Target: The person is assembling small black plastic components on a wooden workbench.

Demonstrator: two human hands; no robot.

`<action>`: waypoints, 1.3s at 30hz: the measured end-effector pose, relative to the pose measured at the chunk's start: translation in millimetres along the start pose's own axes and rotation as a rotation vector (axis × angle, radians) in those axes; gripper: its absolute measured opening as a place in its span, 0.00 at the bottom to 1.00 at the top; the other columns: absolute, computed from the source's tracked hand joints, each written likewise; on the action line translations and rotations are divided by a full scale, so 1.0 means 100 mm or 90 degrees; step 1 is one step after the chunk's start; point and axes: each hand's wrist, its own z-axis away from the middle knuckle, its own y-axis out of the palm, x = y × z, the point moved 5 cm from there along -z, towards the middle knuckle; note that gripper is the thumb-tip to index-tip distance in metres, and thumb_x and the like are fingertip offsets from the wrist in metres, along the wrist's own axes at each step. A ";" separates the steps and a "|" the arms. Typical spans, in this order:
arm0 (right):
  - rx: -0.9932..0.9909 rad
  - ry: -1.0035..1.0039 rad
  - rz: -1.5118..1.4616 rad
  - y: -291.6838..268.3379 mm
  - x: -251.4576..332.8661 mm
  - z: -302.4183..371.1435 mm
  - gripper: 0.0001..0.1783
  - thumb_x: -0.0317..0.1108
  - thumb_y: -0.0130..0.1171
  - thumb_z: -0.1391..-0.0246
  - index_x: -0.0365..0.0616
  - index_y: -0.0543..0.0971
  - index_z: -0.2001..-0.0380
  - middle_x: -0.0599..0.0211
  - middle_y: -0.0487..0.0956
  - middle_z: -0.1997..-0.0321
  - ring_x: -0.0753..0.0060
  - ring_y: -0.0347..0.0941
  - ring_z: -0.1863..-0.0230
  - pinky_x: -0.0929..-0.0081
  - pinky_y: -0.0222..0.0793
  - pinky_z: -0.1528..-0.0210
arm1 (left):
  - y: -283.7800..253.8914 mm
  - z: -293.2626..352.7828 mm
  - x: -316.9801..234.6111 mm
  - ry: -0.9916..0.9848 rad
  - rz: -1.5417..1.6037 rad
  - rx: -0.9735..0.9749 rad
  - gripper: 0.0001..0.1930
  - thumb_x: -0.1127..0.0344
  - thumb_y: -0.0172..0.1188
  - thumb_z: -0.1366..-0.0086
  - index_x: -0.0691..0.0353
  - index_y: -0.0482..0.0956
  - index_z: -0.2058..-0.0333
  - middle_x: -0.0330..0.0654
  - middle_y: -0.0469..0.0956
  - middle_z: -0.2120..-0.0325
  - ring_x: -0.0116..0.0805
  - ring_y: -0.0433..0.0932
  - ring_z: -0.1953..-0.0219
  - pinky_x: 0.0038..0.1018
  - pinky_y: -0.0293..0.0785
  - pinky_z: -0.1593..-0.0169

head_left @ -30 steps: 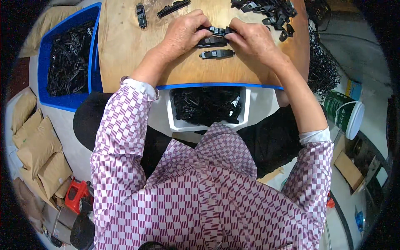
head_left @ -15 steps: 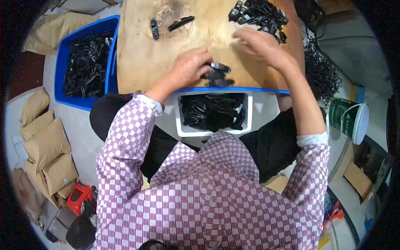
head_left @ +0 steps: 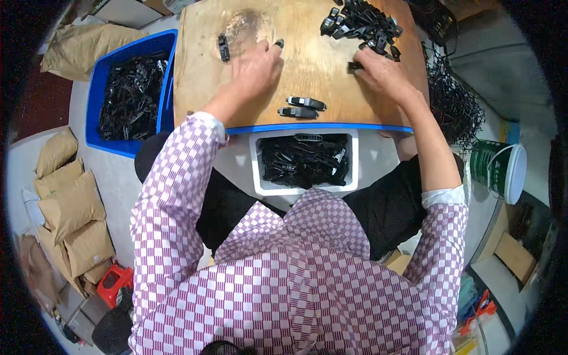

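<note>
My left hand (head_left: 258, 70) is closed at the far left-middle of the wooden tabletop, around a slim black plastic part (head_left: 280, 43); only one end of it shows past my fingers. My right hand (head_left: 383, 72) pinches a small black plastic piece (head_left: 355, 65) just below a heap of black plastic pieces (head_left: 364, 21) at the far right. Two elongated black parts with pale ends, an upper one (head_left: 306, 103) and a lower one (head_left: 297, 112), lie side by side near the front edge. Another black part (head_left: 223, 48) lies alone left of my left hand.
A white box (head_left: 257, 171) of black parts sits below the table's blue front edge (head_left: 331, 128). On the left stands a blue bin (head_left: 93, 118) full of black parts. Black tangled pieces (head_left: 452, 106) and a green bucket (head_left: 491, 165) are at the right.
My left hand has left the front parts and moved up and left onto a part lying there. My right hand has come down slightly and now pinches a piece below the heap.
</note>
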 end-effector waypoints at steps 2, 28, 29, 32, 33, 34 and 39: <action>0.000 0.027 -0.137 0.05 0.12 -0.02 0.12 0.32 0.53 0.42 0.45 0.69 0.55 0.56 0.74 0.58 0.53 0.74 0.57 0.60 0.71 0.57 | -0.04 0.08 -0.18 -0.012 0.049 0.096 0.08 0.62 0.52 0.35 0.55 0.76 0.60 0.49 0.75 0.63 0.51 0.76 0.57 0.45 0.73 0.57; -0.162 -0.052 -0.110 0.07 0.69 -0.40 0.12 0.41 0.60 0.45 0.44 0.75 0.68 0.60 0.77 0.69 0.56 0.76 0.65 0.62 0.70 0.65 | -0.01 -0.06 0.01 0.152 0.251 0.018 0.08 0.65 0.62 0.41 0.60 0.76 0.64 0.44 0.73 0.66 0.48 0.76 0.61 0.40 0.72 0.59; -0.158 -0.053 -0.111 0.07 0.71 -0.42 0.12 0.41 0.60 0.45 0.44 0.75 0.68 0.60 0.77 0.69 0.56 0.76 0.65 0.62 0.70 0.65 | -0.01 -0.05 0.01 0.163 0.252 0.001 0.08 0.66 0.62 0.41 0.60 0.76 0.64 0.44 0.73 0.67 0.48 0.76 0.62 0.40 0.72 0.60; -0.016 0.043 -0.092 0.17 0.71 -0.44 0.13 0.43 0.60 0.45 0.44 0.75 0.69 0.60 0.77 0.74 0.53 0.76 0.69 0.60 0.69 0.67 | -0.01 -0.05 0.03 0.173 0.262 -0.014 0.08 0.67 0.62 0.42 0.60 0.75 0.64 0.44 0.73 0.67 0.48 0.76 0.64 0.39 0.72 0.62; -0.015 0.043 -0.089 0.17 0.71 -0.45 0.13 0.43 0.60 0.45 0.44 0.75 0.69 0.60 0.77 0.74 0.53 0.76 0.69 0.60 0.69 0.67 | -0.02 -0.07 0.03 0.177 0.268 -0.014 0.08 0.67 0.63 0.42 0.60 0.75 0.65 0.44 0.73 0.68 0.49 0.76 0.64 0.39 0.71 0.62; -0.019 0.036 -0.090 0.17 0.72 -0.45 0.14 0.43 0.60 0.45 0.43 0.74 0.69 0.60 0.77 0.75 0.52 0.75 0.70 0.59 0.69 0.68 | -0.03 -0.09 0.02 0.181 0.274 -0.015 0.08 0.67 0.63 0.42 0.60 0.75 0.66 0.44 0.73 0.68 0.49 0.76 0.64 0.39 0.71 0.62; 0.012 0.034 -0.084 0.11 0.77 -0.44 0.14 0.43 0.60 0.45 0.42 0.73 0.71 0.57 0.76 0.77 0.50 0.75 0.72 0.58 0.69 0.69 | 0.00 -0.04 0.01 0.119 0.311 0.027 0.06 0.67 0.62 0.42 0.62 0.76 0.68 0.44 0.74 0.69 0.47 0.76 0.62 0.40 0.72 0.59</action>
